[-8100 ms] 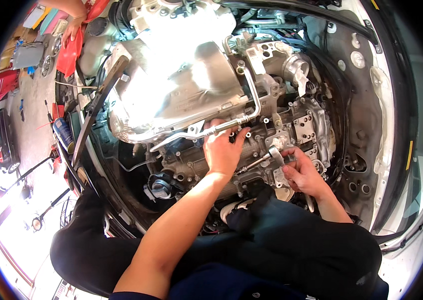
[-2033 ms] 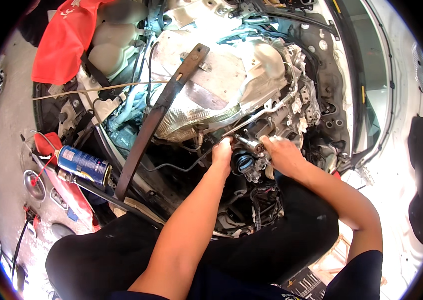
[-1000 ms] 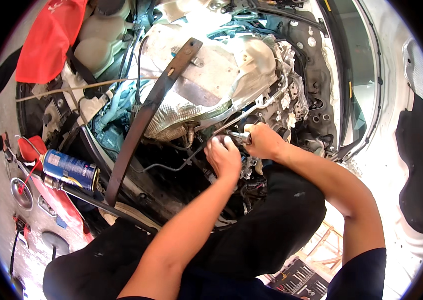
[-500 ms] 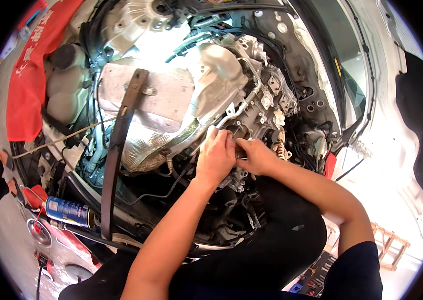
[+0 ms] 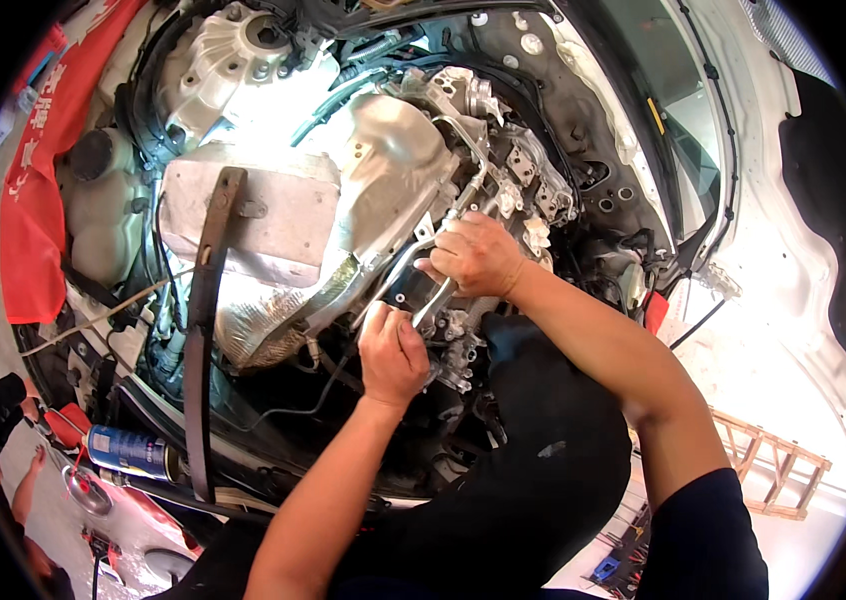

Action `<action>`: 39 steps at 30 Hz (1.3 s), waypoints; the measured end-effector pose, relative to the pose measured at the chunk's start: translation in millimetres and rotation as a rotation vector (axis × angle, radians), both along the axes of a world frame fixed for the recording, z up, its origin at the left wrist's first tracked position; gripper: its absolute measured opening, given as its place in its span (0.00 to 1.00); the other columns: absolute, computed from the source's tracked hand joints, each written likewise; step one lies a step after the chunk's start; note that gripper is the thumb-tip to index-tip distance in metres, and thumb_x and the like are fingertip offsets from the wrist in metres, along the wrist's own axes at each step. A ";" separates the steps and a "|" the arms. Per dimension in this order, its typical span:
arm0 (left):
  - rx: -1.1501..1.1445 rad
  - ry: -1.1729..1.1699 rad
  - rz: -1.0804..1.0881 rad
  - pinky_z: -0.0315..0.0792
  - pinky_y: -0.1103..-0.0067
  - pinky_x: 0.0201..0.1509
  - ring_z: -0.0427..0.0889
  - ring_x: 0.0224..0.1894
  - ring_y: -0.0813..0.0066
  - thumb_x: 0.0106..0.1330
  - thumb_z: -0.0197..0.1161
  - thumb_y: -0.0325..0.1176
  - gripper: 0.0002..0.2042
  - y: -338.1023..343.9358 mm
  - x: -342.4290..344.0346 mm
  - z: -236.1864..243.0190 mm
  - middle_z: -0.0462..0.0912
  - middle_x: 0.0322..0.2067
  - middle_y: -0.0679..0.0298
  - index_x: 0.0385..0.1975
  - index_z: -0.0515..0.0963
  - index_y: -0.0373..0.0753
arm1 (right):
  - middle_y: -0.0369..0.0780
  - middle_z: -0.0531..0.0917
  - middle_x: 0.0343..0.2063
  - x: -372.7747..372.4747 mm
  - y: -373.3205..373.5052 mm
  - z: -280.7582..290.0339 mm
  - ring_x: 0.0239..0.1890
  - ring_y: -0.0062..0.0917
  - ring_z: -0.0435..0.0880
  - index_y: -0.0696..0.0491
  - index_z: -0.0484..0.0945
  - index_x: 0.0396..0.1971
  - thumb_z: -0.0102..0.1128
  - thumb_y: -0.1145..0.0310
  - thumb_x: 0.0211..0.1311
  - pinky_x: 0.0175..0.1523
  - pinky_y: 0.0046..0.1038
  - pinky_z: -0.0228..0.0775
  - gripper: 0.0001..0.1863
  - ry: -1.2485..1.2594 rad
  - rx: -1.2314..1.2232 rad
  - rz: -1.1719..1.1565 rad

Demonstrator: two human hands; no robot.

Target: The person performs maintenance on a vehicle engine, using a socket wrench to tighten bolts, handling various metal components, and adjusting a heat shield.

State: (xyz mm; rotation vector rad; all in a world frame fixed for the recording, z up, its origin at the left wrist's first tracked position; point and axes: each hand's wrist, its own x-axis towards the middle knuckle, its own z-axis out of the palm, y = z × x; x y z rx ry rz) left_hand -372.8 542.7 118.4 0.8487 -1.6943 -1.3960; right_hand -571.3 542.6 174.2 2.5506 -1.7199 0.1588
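Note:
My right hand [image 5: 473, 255] is closed on a silver bar-shaped tool [image 5: 437, 300] that slants down across the engine [image 5: 528, 175] toward my left hand [image 5: 393, 355]. That left hand's fingers are curled at the tool's lower end, just below a silver metal pipe [image 5: 473, 140]; exactly what its fingertips grip is hidden. Pale heat-shield covers [image 5: 383, 160] lie left of both hands, with dark gaps and hoses below them.
A dark metal bar [image 5: 205, 370] spans the bay's left side. Nearby are a red fender cover [image 5: 43, 220], a blue spray can [image 5: 128, 450] and a co-worker's arms [image 5: 25, 480] at lower left. The windshield [image 5: 688, 150] borders the right; a wooden frame [image 5: 773, 465] stands below.
My right hand has moved up and away from me, exposing the tool, while my left hand has dropped lower-left. The view has shifted. The co-worker's arms show more at lower left.

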 end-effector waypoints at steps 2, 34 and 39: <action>0.005 -0.049 -0.038 0.67 0.61 0.38 0.71 0.33 0.47 0.63 0.52 0.32 0.10 3.7 3.9 -0.9 0.69 0.29 0.49 0.32 0.74 0.31 | 0.33 0.74 0.22 3.5 -13.9 -1.1 0.29 0.26 0.74 0.47 0.71 0.16 0.67 0.63 0.50 0.37 0.28 0.66 0.13 -0.008 -0.018 0.003; 1.577 -0.489 0.305 0.74 0.65 0.56 0.81 0.51 0.50 0.57 0.55 0.43 0.20 1.6 -46.4 -75.3 0.81 0.46 0.44 0.40 0.83 0.34 | 0.54 0.80 0.19 96.8 -28.8 30.8 0.24 0.49 0.80 0.63 0.78 0.17 0.60 0.46 0.56 0.32 0.44 0.69 0.29 -0.111 0.931 -0.530; 1.470 -0.501 0.424 0.77 0.66 0.51 0.83 0.45 0.51 0.57 0.57 0.39 0.16 16.0 -32.7 -89.0 0.83 0.42 0.45 0.33 0.83 0.31 | 0.48 0.69 0.07 65.3 11.2 -49.7 0.12 0.30 0.65 0.64 0.70 0.09 0.59 0.64 0.53 0.24 0.39 0.58 0.21 -0.269 0.757 -0.634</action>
